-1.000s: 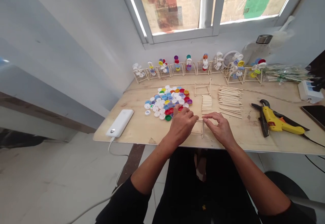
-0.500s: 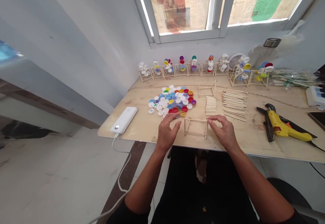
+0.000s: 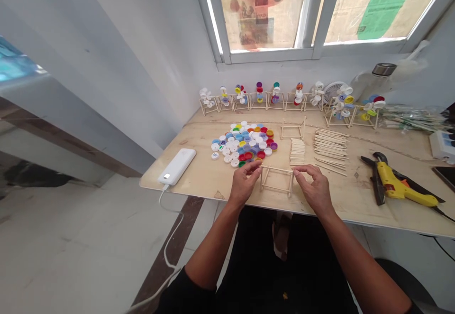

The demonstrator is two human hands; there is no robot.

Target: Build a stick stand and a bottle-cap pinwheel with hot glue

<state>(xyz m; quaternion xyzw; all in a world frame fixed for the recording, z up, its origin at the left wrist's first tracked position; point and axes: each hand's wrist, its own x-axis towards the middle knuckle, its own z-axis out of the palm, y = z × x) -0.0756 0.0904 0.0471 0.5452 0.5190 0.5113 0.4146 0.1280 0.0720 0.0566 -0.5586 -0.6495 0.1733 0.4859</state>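
Note:
A small frame of wooden sticks (image 3: 277,189) stands on the table close to its front edge. My left hand (image 3: 245,183) pinches the frame's upper left corner between thumb and fingers. At the upper right corner, my right hand (image 3: 314,186) has its thumb and index finger closed on the stick end. Just beyond my left hand lies a pile of colourful bottle caps (image 3: 245,143). Short sticks (image 3: 297,152) lie in a stack behind the frame, and longer sticks (image 3: 331,145) are to their right. Another stick frame (image 3: 293,131) stands farther back.
Along the wall stand several stick frames carrying bottle-cap wheels (image 3: 259,96). A yellow glue gun (image 3: 394,183) rests at the right, its cord trailing off. A white power bank (image 3: 177,166) with a cable lies at the left. A small fan (image 3: 334,93) stands at the back.
My left hand has moved right and closed on the frame's upper left corner. My right hand stays at the upper right corner. The camera view has shifted slightly.

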